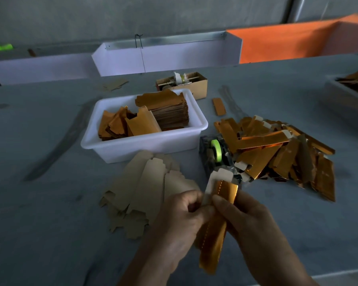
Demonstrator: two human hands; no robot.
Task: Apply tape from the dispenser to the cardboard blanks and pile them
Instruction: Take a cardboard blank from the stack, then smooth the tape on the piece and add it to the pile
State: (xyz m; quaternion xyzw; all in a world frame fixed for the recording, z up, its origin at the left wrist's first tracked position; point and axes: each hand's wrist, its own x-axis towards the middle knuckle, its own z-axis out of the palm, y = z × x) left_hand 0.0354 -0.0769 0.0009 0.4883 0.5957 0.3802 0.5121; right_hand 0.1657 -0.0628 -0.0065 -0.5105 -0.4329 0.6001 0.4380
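Observation:
A folded gold-faced cardboard blank (215, 230) stands nearly upright between both hands. My left hand (180, 219) pinches its left edge and my right hand (250, 226) grips its right side. The blank's pale top flap touches the front of the dark tape dispenser (215, 155), which carries a green tape roll (216, 150). To the dispenser's right lies a loose pile of gold blanks (281, 151). Flat brown blanks (145, 188) lie fanned out left of my hands.
A white plastic bin (145, 145) behind the flat blanks holds stacked gold blanks. A small cardboard box (201, 85) sits behind it. One gold piece (219, 106) lies alone. A grey tray (347, 96) stands at far right. White dividers (165, 56) line the back.

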